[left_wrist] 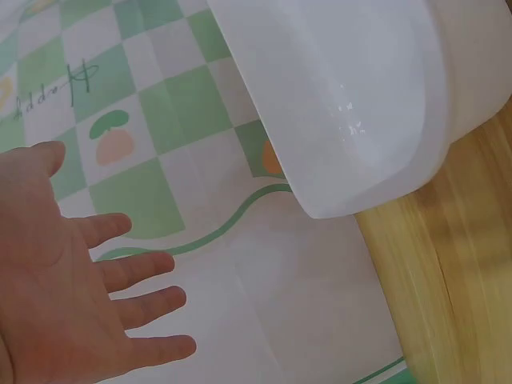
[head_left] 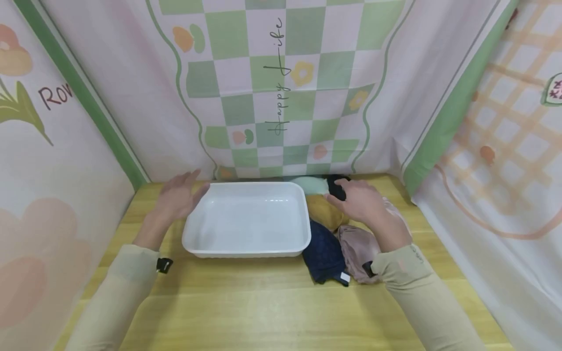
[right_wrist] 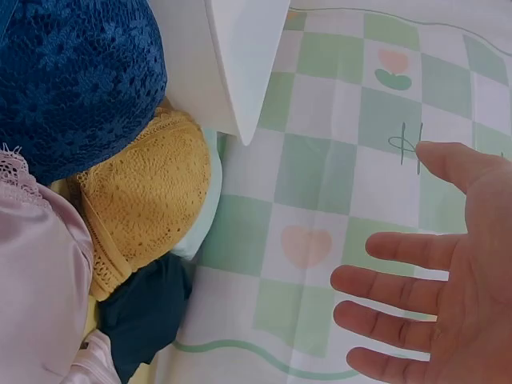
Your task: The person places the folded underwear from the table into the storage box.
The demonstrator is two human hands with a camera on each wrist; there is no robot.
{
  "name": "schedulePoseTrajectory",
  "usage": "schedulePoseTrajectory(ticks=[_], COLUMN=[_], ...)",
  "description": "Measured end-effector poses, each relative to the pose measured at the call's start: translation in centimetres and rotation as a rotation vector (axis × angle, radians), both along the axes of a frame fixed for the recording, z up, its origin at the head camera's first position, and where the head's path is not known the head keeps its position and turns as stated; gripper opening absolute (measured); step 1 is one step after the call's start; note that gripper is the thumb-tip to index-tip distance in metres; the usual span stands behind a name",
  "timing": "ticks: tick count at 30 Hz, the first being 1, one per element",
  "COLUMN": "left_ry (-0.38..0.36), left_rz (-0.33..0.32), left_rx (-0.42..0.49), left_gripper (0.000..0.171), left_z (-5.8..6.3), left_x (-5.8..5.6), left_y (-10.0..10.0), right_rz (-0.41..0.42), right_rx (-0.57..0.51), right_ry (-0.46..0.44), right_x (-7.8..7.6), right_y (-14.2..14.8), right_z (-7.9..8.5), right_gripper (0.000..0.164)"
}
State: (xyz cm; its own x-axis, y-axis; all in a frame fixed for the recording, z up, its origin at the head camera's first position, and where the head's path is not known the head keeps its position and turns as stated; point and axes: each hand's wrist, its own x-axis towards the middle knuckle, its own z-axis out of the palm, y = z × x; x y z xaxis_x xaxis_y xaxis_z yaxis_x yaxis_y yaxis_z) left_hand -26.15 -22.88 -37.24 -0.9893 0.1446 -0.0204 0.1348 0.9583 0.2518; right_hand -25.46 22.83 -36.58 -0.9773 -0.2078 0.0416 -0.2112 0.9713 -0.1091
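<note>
A white rectangular basin [head_left: 246, 224] stands on the wooden table with its inside bare. My left hand [head_left: 176, 196] is spread at its left end, holding nothing. Over the pile of bras at the basin's right side hovers my right hand [head_left: 362, 201], fingers straight and apart, palm unoccupied. The pile has a navy lace bra [head_left: 322, 254] and a dusty pink bra [head_left: 356, 246] in front. Behind them lie a mustard lace bra [right_wrist: 152, 188], a mint one [head_left: 311, 185] and a black one [head_left: 335, 180], partly covered by others or by my hand.
A hanging cloth [head_left: 281, 97] with green checks and lettering rises along the table's back edge. Printed curtains [head_left: 52, 146] close in the left and right sides. Wooden tabletop [head_left: 246, 312] stretches in front of the basin.
</note>
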Motion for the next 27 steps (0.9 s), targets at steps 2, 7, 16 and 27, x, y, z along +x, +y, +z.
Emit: schedulePoseTrajectory(ticks=[2, 7, 16, 27], left_ry=[-0.002, 0.001, -0.001, 0.031], left_rz=[0.005, 0.013, 0.018, 0.009], left_rx=[0.003, 0.009, 0.019, 0.024], left_gripper=[0.084, 0.084, 0.084, 0.086], left_z=[-0.2, -0.5, -0.8, -1.8], left_x=[0.0, 0.0, 0.1, -0.1], left_y=[-0.1, -0.3, -0.6, -1.0], right_rz=[-0.002, -0.009, -0.015, 0.006], right_rx=[-0.003, -0.009, -0.016, -0.029], right_ry=[-0.001, -0.014, -0.022, -0.013], right_x=[0.2, 0.6, 1.0, 1.3], right_y=[-0.1, 0.0, 0.3, 0.3], right_z=[0.0, -0.1, -0.7, -1.1], right_gripper=[0.077, 0.076, 0.095, 0.087])
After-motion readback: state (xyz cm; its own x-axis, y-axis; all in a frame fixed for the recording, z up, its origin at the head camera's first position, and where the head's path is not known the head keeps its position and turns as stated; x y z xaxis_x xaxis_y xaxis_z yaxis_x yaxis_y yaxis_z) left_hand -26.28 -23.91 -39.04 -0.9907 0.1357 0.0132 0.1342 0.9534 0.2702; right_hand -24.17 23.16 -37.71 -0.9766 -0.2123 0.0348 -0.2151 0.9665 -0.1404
